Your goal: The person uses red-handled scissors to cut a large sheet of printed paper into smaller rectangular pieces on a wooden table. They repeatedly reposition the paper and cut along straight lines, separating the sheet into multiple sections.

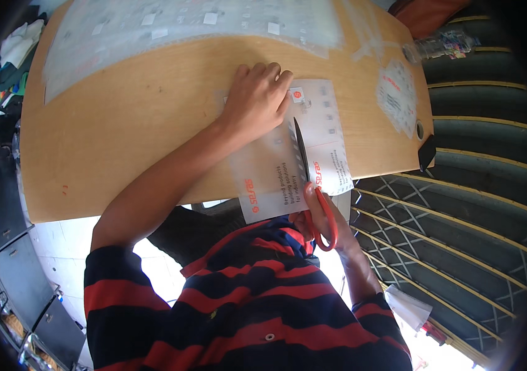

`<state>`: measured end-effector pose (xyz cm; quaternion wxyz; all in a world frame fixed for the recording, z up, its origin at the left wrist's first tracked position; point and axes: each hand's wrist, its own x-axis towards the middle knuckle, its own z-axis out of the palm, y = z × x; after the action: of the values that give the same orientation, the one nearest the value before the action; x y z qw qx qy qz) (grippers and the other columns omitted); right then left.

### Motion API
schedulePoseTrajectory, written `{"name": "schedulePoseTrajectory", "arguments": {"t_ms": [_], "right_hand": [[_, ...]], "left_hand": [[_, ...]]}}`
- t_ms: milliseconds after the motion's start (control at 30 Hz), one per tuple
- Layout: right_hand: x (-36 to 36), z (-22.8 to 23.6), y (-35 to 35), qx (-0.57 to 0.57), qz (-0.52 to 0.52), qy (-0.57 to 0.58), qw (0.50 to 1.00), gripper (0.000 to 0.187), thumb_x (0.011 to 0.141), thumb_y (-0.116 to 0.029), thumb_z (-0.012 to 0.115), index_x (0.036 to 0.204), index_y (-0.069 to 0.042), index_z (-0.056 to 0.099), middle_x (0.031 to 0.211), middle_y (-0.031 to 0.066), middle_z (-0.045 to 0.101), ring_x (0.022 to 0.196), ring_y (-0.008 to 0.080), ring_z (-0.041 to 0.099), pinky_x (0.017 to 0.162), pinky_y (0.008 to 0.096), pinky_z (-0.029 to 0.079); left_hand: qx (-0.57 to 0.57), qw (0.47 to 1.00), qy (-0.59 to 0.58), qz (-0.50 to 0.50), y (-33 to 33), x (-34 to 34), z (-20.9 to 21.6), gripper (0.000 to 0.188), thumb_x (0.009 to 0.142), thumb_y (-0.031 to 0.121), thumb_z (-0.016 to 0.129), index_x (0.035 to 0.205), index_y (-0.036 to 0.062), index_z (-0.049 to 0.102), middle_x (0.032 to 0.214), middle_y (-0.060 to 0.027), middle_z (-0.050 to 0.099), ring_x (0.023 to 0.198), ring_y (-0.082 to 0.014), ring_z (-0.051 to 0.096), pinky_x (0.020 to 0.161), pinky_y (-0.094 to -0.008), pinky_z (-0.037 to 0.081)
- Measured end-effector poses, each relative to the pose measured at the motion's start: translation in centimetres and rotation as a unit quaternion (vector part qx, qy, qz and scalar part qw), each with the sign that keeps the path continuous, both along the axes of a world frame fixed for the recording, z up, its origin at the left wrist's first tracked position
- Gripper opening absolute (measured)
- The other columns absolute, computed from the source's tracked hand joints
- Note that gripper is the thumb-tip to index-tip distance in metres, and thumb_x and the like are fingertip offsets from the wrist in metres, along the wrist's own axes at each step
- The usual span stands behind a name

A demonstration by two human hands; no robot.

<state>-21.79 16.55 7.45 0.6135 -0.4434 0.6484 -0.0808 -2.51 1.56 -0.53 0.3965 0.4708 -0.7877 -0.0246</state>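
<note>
A translucent printed plastic sheet lies on the table, its near end hanging over the front edge. My left hand presses on the sheet's far part, its fingers curled and their tips hidden. In my right hand, at the near edge, is a pair of scissors with red handles. The dark blade points away from me along a striped band on the sheet, just right of my left hand. Whether a second blade is under the plastic cannot be seen.
More printed plastic sheets cover the table's far side. At the right lie a smaller stack of cut pieces and a clear plastic bottle. A folding metal gate stands to the right, dark cabinets to the left.
</note>
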Motion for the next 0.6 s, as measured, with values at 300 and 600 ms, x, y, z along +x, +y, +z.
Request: {"name": "schedulePoseTrajectory", "arguments": {"t_ms": [300,600], "right_hand": [[-0.5,-0.7,0.1,0.005,-0.001,0.009,1.000,0.093,0.096,-0.079,0.027,0.081,0.005,0.061,0.055,0.0063,0.053,0.042,0.0131,0.053,0.040,0.0267,0.044],[-0.1,-0.7,0.1,0.015,0.006,0.049,0.999,0.073,0.104,-0.065,0.031,0.078,-0.002,0.058,0.051,0.0046,0.051,0.038,0.0122,0.050,0.036,0.0265,0.039]], "left_hand": [[0.015,1.000,0.008,-0.001,-0.1,0.0,-0.2,0.005,0.088,0.009,0.064,0.085,0.0080,0.060,0.081,-0.0072,0.061,0.078,-0.0266,0.060,0.072,-0.0426,0.040],[0.015,0.996,-0.003,0.093,0.1,0.2,0.4,0.010,0.084,0.007,0.065,0.094,0.0082,0.068,0.097,-0.0031,0.063,0.092,-0.0268,0.055,0.080,-0.0449,0.038]]}}
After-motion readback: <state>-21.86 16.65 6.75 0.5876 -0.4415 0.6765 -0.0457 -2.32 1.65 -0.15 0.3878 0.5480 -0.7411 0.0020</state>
